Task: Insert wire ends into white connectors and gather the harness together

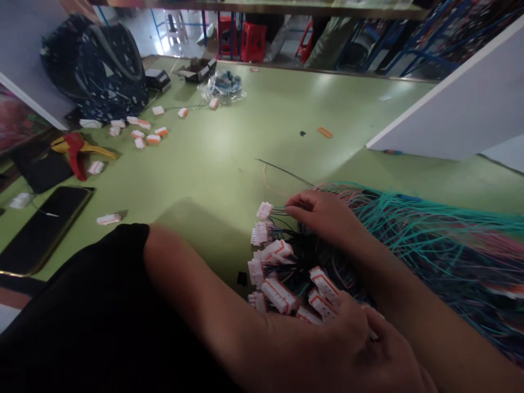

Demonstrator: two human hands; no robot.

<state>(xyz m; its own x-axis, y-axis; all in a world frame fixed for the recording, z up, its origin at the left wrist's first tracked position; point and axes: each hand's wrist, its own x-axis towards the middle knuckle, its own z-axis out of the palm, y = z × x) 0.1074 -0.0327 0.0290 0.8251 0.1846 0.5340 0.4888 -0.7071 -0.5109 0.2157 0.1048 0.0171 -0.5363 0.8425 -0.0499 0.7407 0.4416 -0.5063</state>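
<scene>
My right hand (pixel 323 210) is closed in a pinch on thin dark wires that run to a small white connector (pixel 265 210). Below it, a cluster of white connectors with orange trim (pixel 280 295) ends a wiring harness. My left hand (pixel 360 338) lies low over the nearest connectors (pixel 325 281), its fingers curled among them; what they hold is partly hidden. Green, pink and dark wires (pixel 409 213) of the harness spread to the right, past my right forearm. One dark wire (pixel 286 172) sticks out leftward above my right hand.
Loose white-and-orange connectors (pixel 153 139) lie at the left of the green table (pixel 204 169). Nearby are red-and-yellow pliers (pixel 77 150), a phone (pixel 45 229), a dark bag (pixel 94 71) and a clear plastic bag (pixel 225 84). A white panel (pixel 454 98) stands at right.
</scene>
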